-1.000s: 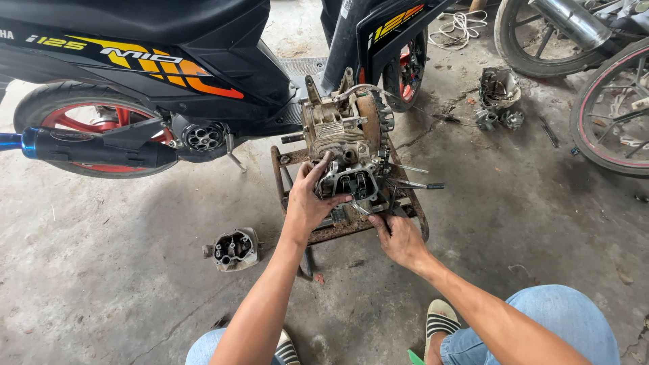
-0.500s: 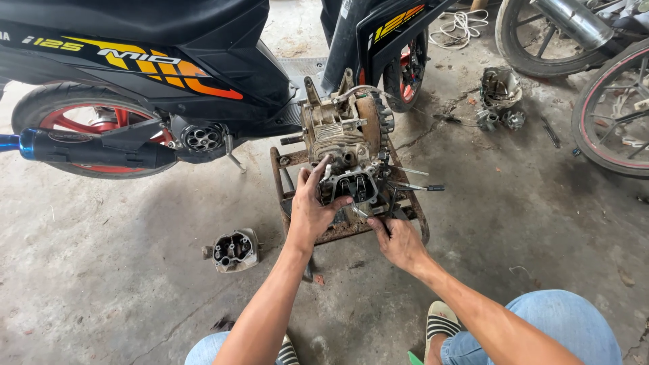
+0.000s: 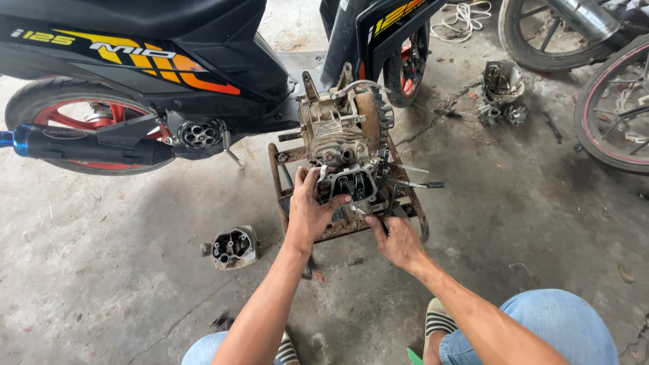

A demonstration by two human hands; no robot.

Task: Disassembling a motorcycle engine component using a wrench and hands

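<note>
Lying far left on the concrete floor, a black exhaust pipe with a blue tip runs along the red-rimmed rear wheel of a black scooter, whose side panel carries a long orange and yellow stripe sticker with white lettering. Nearer, on the floor left of the hands, sits a loose grey cylinder part. In the middle a grimy engine rests on a rusty metal stand, just in front of the scooter. The left hand lies against the near face of the engine, fingers curled around the left side of its open cylinder head, thumb hooked at the lower edge. The right hand sits just right and nearer, fingers bunched and pinching something small at the head's lower right corner; what it pinches I cannot tell. A thin tool sticks out to the right of the engine. Farther right lie another dirty engine part, a coil of white cord and two more wheels.
</note>
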